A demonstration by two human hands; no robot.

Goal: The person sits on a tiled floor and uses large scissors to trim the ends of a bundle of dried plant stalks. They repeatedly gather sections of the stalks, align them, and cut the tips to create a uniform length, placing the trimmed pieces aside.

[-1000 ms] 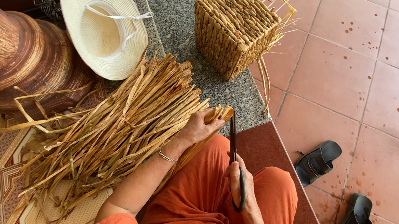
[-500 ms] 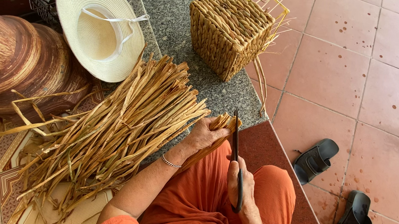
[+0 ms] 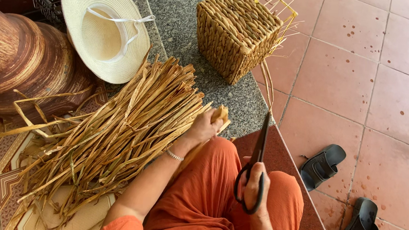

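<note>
The left hand (image 3: pixel 205 126) closes around a few strand ends at the near edge of the dried straw pile (image 3: pixel 115 132). The right hand (image 3: pixel 256 186) grips closed black scissors (image 3: pixel 255 158), just right of the pile. Beyond the pile, a woven basket (image 3: pixel 238 30) sits on a grey granite step (image 3: pixel 183 11); a straw hat (image 3: pixel 102 26) lies beside it.

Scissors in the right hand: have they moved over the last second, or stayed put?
Barely, if at all. The scissors, held in the right hand, keep their blades closed and pointing toward the woven basket, tip just short of the granite step's edge, as before.
</note>
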